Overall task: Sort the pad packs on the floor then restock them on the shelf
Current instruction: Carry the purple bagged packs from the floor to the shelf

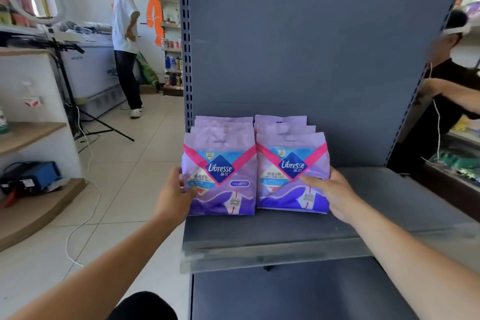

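Two rows of purple Libresse pad packs stand upright side by side on the grey shelf (389,205). The left front pack (220,176) has more packs behind it, and so does the right front pack (291,174). My left hand (175,195) grips the left edge of the left front pack, thumb on its face. My right hand (335,192) grips the right edge of the right front pack, thumb lying across its front. No packs on the floor are in view.
The shelf's grey back panel (311,47) rises behind the packs. A person in a white shirt (126,34) stands on the tiled floor at the left near a tripod (70,96). Another person in black (446,101) works at the right.
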The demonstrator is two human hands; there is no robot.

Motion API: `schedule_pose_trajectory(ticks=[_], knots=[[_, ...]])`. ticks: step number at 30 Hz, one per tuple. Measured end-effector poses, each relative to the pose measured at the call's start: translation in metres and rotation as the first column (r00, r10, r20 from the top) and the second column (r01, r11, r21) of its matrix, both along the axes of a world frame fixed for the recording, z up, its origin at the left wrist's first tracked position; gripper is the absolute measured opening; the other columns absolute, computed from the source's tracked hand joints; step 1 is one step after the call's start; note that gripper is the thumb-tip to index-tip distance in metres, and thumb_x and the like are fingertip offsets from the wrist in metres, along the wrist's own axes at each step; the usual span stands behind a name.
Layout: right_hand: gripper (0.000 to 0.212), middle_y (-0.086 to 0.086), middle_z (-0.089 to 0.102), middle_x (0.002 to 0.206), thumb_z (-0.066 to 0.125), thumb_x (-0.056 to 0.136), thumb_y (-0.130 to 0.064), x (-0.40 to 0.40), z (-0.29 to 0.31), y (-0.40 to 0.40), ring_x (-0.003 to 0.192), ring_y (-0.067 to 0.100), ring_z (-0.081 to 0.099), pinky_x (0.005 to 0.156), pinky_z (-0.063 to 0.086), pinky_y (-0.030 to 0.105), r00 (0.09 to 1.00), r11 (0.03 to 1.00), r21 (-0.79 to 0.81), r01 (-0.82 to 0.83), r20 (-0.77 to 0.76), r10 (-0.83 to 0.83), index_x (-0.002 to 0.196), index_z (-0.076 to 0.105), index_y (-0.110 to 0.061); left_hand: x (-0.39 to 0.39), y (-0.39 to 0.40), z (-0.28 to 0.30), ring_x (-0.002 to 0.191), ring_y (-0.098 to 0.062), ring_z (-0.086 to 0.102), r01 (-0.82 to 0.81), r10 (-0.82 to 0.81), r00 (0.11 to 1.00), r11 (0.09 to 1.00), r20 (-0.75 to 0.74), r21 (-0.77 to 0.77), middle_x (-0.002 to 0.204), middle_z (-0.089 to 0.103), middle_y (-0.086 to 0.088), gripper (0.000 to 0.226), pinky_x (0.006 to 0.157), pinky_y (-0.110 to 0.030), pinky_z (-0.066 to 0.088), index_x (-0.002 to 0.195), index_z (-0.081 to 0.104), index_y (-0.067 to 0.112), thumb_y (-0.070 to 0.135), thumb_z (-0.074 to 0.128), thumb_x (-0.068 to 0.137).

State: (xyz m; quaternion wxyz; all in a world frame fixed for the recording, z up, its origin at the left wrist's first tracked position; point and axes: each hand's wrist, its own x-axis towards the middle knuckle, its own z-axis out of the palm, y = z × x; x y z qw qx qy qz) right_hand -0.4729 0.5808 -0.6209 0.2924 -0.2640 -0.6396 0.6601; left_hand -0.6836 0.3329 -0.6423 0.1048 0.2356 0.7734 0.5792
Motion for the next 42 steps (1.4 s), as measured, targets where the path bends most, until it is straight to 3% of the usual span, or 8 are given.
schedule_pose_trajectory(ticks=[3, 7, 10, 13, 18, 27, 34, 42], knots=[[0.039, 0.008, 0.073, 0.107, 0.082, 0.075, -0.015, -0.004, -0.008, 0.012, 0.088, 0.020, 0.073, 0.076, 0.059, 0.036, 0.990, 0.989, 0.117, 0.094, 0.094, -0.105, 0.108, 0.062, -0.016, -0.001, 0.002, -0.001, 0.093, -0.020, 0.064, 0.038, -0.039, 0.999, 0.997, -0.008, -0.073, 0.112, 0.062, -0.002, 0.029, 0.058, -0.027, 0.055, 0.119, 0.044, 0.017, 0.017, 0.060, 0.094], [0.086, 0.011, 0.045, 0.140, 0.085, 0.071, -0.037, -0.005, -0.014, 0.011, 0.126, 0.027, 0.048, 0.098, 0.048, 0.044, 0.834, 0.704, 0.640, 0.308, 0.175, -0.524, 0.139, 0.038, -0.016, 0.007, 0.000, 0.004, 0.110, -0.023, 0.055, -0.073, 0.054, 0.983, 0.992, -0.174, -0.105, 0.130, 0.050, -0.010, 0.059, 0.078, -0.035, 0.055, 0.135, 0.036, 0.018, 0.018, 0.070, 0.087], [0.086, 0.016, 0.034, 0.145, 0.078, 0.072, -0.048, -0.007, -0.012, -0.008, 0.131, 0.035, 0.035, 0.100, 0.040, 0.049, 0.816, 0.207, 0.956, 0.209, -0.054, -0.575, 0.142, 0.038, -0.017, 0.019, -0.003, 0.011, 0.129, -0.035, 0.033, -0.258, 0.111, 0.703, 0.960, -0.703, -0.107, 0.143, 0.032, -0.016, 0.082, 0.100, -0.048, 0.038, 0.146, 0.030, 0.018, 0.034, 0.073, 0.078], [0.075, 0.015, 0.039, 0.141, 0.070, 0.071, -0.060, -0.023, -0.015, -0.024, 0.125, 0.037, 0.040, 0.096, 0.041, 0.051, 0.851, 0.028, 1.000, -0.008, 0.021, -0.525, 0.135, 0.051, -0.024, 0.033, 0.014, 0.012, 0.135, -0.045, 0.028, -0.299, -0.178, 0.407, 0.901, -0.896, -0.315, 0.151, 0.027, -0.017, 0.084, 0.101, -0.058, 0.033, 0.145, 0.036, 0.031, 0.058, 0.061, 0.069], [0.076, 0.007, 0.043, 0.141, 0.057, 0.073, -0.066, -0.041, -0.019, -0.033, 0.127, 0.035, 0.039, 0.099, 0.040, 0.052, 0.789, 0.069, 0.980, -0.188, 0.192, -0.584, 0.140, 0.042, -0.033, 0.040, 0.038, 0.005, 0.136, -0.046, 0.026, -0.354, -0.362, 0.423, 0.777, -0.831, -0.520, 0.153, 0.028, -0.011, 0.086, 0.103, -0.064, 0.029, 0.148, 0.026, 0.039, 0.062, 0.053, 0.070], [0.076, 0.007, 0.021, 0.153, 0.057, 0.081, -0.063, -0.035, -0.011, -0.043, 0.139, 0.033, 0.022, 0.107, 0.033, 0.054, 0.757, 0.153, 0.960, -0.236, 0.280, -0.590, 0.146, 0.028, -0.035, 0.045, 0.037, 0.014, 0.142, -0.042, 0.008, -0.307, -0.384, 0.453, 0.781, -0.805, -0.544, 0.159, 0.009, -0.007, 0.086, 0.111, -0.060, 0.016, 0.151, 0.011, 0.041, 0.064, 0.050, 0.078], [0.076, 0.008, 0.022, 0.153, 0.060, 0.079, -0.061, 0.029, -0.015, -0.078, 0.138, 0.032, 0.021, 0.106, 0.034, 0.053, 0.718, 0.245, 0.945, -0.219, 0.326, -0.616, 0.144, 0.035, -0.034, 0.099, 0.039, 0.019, 0.136, -0.040, 0.028, -0.099, -0.474, 0.352, 0.838, -0.807, -0.536, 0.152, 0.031, -0.009, 0.077, 0.110, -0.053, 0.031, 0.146, 0.034, 0.032, 0.058, 0.057, 0.077], [0.070, 0.010, 0.015, 0.159, 0.058, 0.086, -0.059, 0.161, -0.024, -0.115, 0.144, 0.031, 0.013, 0.111, 0.028, 0.045, 0.475, 0.522, 0.848, -0.096, 0.500, -0.724, 0.146, 0.036, -0.032, 0.197, 0.055, 0.012, 0.134, -0.030, 0.032, 0.234, -0.664, 0.288, 0.747, -0.690, -0.622, 0.148, 0.034, -0.003, 0.071, 0.098, -0.045, 0.044, 0.145, 0.032, 0.032, 0.056, 0.056, 0.082]])
